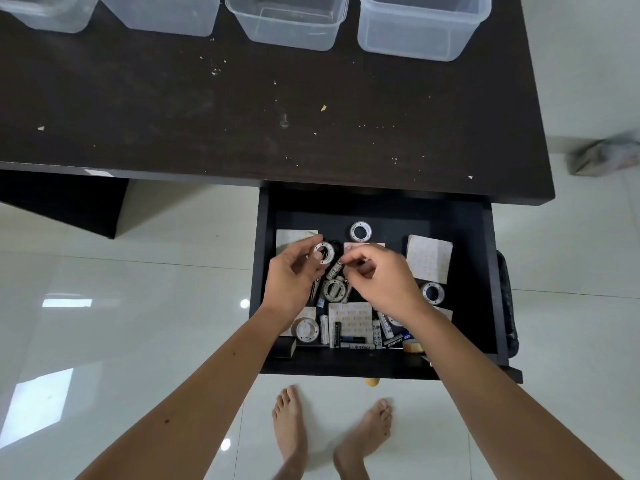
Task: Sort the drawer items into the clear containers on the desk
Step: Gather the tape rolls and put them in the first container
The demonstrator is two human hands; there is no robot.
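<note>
The open black drawer point(485, 271) holds white plastic rings, batteries and beige square pads. My left hand point(291, 282) pinches one white ring point(324, 252) between thumb and fingers, lifted just above the clutter. My right hand point(381, 275) hovers beside it with fingertips pinched together over a battery point(334, 270); whether it grips anything is hidden. More rings lie at the back point(361, 231), in the middle point(334, 290), at the right point(432, 292) and front left point(305, 329). Several clear containers stand at the desk's far edge, one of them here point(287, 22).
The dark desk top point(242, 116) carries small crumbs. A beige pad point(429, 258) lies at the drawer's right, several batteries point(353, 336) along its front wall. My bare feet point(291, 427) stand on the glossy white tile floor below the drawer.
</note>
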